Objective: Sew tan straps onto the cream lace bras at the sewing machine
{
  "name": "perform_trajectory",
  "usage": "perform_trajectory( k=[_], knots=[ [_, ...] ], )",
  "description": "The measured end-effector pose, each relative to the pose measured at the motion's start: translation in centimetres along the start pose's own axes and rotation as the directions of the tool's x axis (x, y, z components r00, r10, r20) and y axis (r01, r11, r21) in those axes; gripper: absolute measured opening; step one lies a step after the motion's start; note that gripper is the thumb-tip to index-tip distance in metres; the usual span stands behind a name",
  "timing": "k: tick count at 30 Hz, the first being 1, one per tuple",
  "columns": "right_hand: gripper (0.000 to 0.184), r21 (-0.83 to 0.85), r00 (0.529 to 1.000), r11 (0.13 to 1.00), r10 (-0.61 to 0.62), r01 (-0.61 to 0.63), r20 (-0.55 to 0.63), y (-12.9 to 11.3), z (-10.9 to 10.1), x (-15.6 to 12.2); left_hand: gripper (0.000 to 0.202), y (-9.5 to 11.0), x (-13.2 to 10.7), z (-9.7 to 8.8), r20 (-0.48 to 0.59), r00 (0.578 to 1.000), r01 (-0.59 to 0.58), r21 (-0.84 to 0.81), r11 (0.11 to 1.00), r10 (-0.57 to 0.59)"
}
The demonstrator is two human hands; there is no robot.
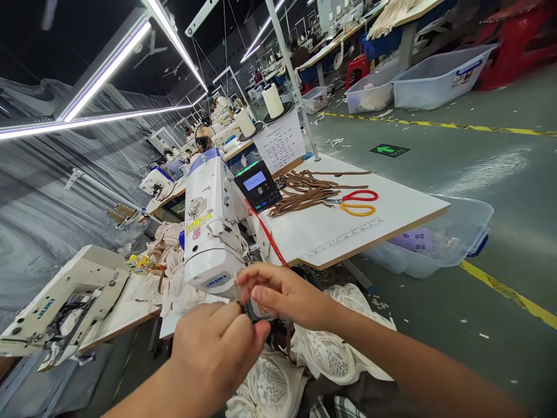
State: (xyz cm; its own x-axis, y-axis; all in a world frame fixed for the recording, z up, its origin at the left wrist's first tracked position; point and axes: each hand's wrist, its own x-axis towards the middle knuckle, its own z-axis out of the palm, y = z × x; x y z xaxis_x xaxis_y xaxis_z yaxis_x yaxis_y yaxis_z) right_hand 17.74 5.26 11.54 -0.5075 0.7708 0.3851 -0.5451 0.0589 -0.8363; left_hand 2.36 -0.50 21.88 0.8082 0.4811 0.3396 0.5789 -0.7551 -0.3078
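Fiddly stuff going on right at the needle end of the white JUKI sewing machine (209,232). Left hand (217,348) curled up just below and in front of it, thumb and forefinger pinched on a small dark bit (250,312). Could be a thread end or a strap tip, too tiny to call. Right hand (282,293) tucked in from the machine's right, fingertips nipped together on the same spot, so neither hand relaxed. White lace fabric (322,348) heaped below the machine's front end, right under both wrists. Over to the machine's right, on the surface (348,238): a tangle of brown straps (304,191) and scissors (357,200) with red and orange handles, well apart from the fingers. Biggest worry imo: fingertips that close to the needle, one accidental start of the machine and ouch. Also easy to lose the pinch on something that small and drop it into the lace. Or to snag those open lace holes and drag the piece crooked.
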Motion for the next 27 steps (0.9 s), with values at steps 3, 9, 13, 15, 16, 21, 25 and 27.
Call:
perform_trajectory(
  k=[3, 9, 13, 15, 16, 21, 25, 27],
  knots=[
    [0.038, 0.295, 0.989, 0.945, 0.121, -0.140, 0.082, 0.2, 0.6, 0.5, 0.037, 1.5, -0.8, 1.7, -0.013, 1.000, 0.004, -0.089, 0.996, -0.005],
    [0.034, 0.354, 0.970, 0.914, 0.236, -0.199, -0.063, 2.2, -0.1, 1.4, 0.035, 2.0, -2.1, 3.8, 0.037, 0.998, 0.050, -0.129, 0.990, -0.045],
    [0.035, 0.310, 0.956, 0.926, 0.266, -0.218, -0.123, 4.6, -0.8, 1.6, 0.018, 1.7, -2.6, 3.5, 0.104, 0.992, 0.087, -0.172, 0.981, -0.069],
    [0.037, 0.308, 0.923, 0.918, 0.322, -0.251, -0.209, 6.6, -1.6, 2.1, 0.014, 1.7, -2.6, 3.2, 0.093, 0.993, 0.088, -0.197, 0.976, -0.071],
    [0.038, 0.303, 0.899, 0.916, 0.348, -0.265, -0.266, 7.7, -2.1, 2.4, 0.021, 1.7, -2.6, 3.3, 0.082, 0.994, 0.090, -0.206, 0.974, -0.074],
    [0.041, 0.267, 0.820, 0.907, 0.410, -0.324, -0.399, 12.5, -5.1, 0.7, 0.033, 2.2, -1.8, 6.9, 0.162, 0.984, 0.100, -0.145, 0.984, -0.076],
    [0.033, 0.223, 0.793, 0.798, 0.594, -0.559, -0.137, 13.5, -9.0, -6.4, 0.042, 1.6, -1.9, 10.3, 0.338, 0.941, -0.010, 0.081, 0.997, -0.018],
    [0.029, 0.192, 0.718, 0.720, 0.689, -0.666, -0.095, 13.9, -11.5, -10.0, 0.032, 0.6, -2.9, 10.7, 0.374, 0.925, -0.095, 0.062, 0.994, 0.066]
  ],
)
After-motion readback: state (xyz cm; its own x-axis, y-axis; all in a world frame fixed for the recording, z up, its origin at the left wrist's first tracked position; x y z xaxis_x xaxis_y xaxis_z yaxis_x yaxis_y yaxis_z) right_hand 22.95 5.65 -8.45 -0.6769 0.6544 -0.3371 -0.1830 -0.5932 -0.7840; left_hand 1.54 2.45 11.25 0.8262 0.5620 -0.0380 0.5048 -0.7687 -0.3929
